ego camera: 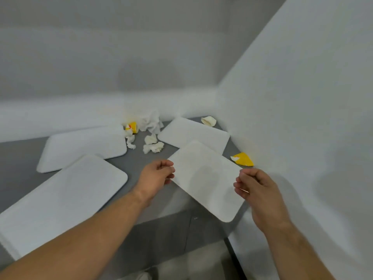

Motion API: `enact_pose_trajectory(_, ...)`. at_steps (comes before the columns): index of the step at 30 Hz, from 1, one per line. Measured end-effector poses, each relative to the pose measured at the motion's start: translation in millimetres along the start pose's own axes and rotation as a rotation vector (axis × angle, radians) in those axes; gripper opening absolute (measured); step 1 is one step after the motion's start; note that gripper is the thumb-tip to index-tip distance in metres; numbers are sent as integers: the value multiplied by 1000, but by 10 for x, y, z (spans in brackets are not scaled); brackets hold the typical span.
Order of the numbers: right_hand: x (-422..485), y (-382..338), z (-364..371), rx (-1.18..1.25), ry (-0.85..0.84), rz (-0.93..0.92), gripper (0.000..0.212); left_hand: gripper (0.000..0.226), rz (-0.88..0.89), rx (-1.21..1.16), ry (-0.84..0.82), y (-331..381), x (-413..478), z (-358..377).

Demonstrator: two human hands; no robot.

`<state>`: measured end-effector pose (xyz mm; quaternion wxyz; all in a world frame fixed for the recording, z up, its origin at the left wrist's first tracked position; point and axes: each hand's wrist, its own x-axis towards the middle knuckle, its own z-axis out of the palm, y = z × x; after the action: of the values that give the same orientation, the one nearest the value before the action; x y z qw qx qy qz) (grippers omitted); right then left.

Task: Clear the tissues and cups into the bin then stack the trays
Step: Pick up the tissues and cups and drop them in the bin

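Observation:
Several white trays lie on a grey table (pixel 139 164). The nearest right tray (pixel 205 178) juts over the table's front edge and overlaps the back right tray (pixel 193 132). My left hand (pixel 157 176) pinches its left corner and my right hand (pixel 256 188) pinches its right edge. Two more trays sit at the back left (pixel 84 146) and front left (pixel 64 195). Crumpled tissues (pixel 150 122) (pixel 153 147) lie between the back trays. One crushed yellow cup (pixel 132 127) lies beside them, another (pixel 243 159) by the right wall.
A white wall (pixel 302 118) closes off the right side and a white ledge (pixel 60 116) runs along the back. A crumpled cream piece (pixel 209 120) lies in the far right corner. The table's front edge drops to a pale floor (pixel 181 265). No bin is in view.

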<state>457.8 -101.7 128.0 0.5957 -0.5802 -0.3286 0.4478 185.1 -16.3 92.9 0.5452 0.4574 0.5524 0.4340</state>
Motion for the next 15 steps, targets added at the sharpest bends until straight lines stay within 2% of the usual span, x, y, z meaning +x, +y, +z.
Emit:
enact_pose_trajectory(9, 721, 179, 1624, -166, -90, -15, 18, 29, 69, 44, 125, -60, 1011, -1315)
enact_pose_trajectory(15, 1091, 434, 2492, -274, -104, -29, 10, 58, 106, 340, 125, -162, 1757, -1940)
